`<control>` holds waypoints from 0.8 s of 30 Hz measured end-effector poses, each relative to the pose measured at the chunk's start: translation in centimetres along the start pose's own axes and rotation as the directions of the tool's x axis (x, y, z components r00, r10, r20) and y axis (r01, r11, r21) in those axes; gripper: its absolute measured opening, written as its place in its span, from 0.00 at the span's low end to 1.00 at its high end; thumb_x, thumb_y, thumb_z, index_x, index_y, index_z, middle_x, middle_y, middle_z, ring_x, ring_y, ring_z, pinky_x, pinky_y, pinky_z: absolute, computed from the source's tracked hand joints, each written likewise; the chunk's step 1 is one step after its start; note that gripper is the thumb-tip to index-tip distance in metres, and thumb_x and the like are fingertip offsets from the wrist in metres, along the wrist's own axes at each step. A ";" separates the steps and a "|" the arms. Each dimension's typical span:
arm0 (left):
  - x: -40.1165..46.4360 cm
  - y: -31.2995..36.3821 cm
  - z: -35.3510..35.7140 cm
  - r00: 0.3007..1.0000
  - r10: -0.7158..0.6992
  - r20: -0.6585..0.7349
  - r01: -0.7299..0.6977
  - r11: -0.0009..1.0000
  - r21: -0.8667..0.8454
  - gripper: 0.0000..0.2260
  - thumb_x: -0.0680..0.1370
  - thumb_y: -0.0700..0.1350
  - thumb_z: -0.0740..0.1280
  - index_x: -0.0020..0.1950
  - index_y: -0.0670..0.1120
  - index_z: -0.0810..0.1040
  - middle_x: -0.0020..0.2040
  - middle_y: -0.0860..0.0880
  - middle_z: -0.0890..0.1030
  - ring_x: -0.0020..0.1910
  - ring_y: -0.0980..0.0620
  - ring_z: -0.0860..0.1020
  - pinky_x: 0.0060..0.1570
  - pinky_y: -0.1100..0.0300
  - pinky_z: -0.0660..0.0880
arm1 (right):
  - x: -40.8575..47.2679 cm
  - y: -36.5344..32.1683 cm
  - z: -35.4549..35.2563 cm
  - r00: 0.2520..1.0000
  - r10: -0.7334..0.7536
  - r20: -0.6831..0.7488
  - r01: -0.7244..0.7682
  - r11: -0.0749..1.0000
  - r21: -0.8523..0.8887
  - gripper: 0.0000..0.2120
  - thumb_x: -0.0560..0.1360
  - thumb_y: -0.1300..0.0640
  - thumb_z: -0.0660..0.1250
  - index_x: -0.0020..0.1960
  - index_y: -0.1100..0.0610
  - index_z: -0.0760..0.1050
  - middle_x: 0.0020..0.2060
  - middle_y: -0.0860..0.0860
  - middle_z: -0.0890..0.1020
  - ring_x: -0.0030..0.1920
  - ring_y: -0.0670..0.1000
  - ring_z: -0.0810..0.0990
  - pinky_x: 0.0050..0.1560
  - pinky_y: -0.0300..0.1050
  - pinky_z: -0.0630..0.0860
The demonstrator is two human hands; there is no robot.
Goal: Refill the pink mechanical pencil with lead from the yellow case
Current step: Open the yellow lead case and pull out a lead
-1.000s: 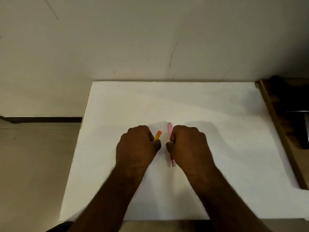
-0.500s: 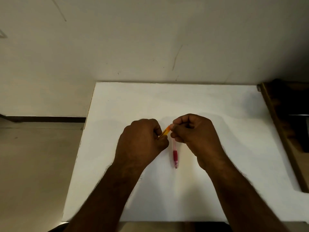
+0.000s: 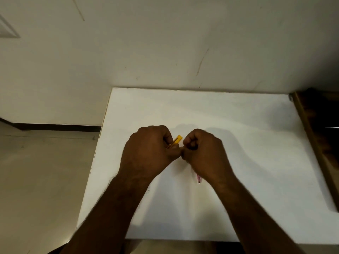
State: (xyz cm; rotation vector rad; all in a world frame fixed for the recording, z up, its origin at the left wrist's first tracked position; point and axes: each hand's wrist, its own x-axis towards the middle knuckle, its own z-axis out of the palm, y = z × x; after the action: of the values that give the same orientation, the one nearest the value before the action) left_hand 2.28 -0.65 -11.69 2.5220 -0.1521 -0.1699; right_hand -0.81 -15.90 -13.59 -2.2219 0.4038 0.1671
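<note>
Two bare hands over the middle of a white tabletop [image 3: 238,125], roughly midway between its left and right edges. Left hand [image 3: 148,153] curled into a loose fist, pinching the yellow case [image 3: 175,141] between thumb and fingers; only the case's upper end visible, slanting up and to the right out of the grip, toward the far edge. Right hand [image 3: 203,153] also curled, fingers folded in toward the palm, knuckles just beside the left thumb, possibly touching it; hard to tell. Fingertips of the right hand drawn together near the top end of the case, as if nipping something small, though nothing between them can be made out; cannot tell what they grip, if anything. Pink pencil [image 3: 199,179] flat on the tabletop beneath the right hand and wrist, mostly hidden, just its darker pink tip end visible, pointing toward the near edge. Both forearms reaching in from the near edge. Dark wooden furniture [image 3: 315,143] against the tabletop's right edge. Pale wall [image 3: 165,43] beyond the far edge.
</note>
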 end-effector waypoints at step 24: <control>0.2 0.6 -0.2 0.972 0.232 -0.022 -0.233 0.970 -0.066 0.06 0.70 0.49 0.73 0.47 0.52 0.82 0.40 0.55 0.79 0.39 0.56 0.77 0.40 0.60 0.74 | 0.5 -0.5 -2.1 0.928 0.244 0.280 -0.369 0.528 0.765 0.06 0.78 0.69 0.69 0.49 0.63 0.84 0.42 0.58 0.88 0.43 0.54 0.89 0.45 0.41 0.84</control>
State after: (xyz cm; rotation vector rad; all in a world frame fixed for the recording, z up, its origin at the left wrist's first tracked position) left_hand 2.43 -1.08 -11.18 2.4142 -0.4267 -0.0609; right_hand -0.23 -17.35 -12.08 -1.1896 0.6459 0.2628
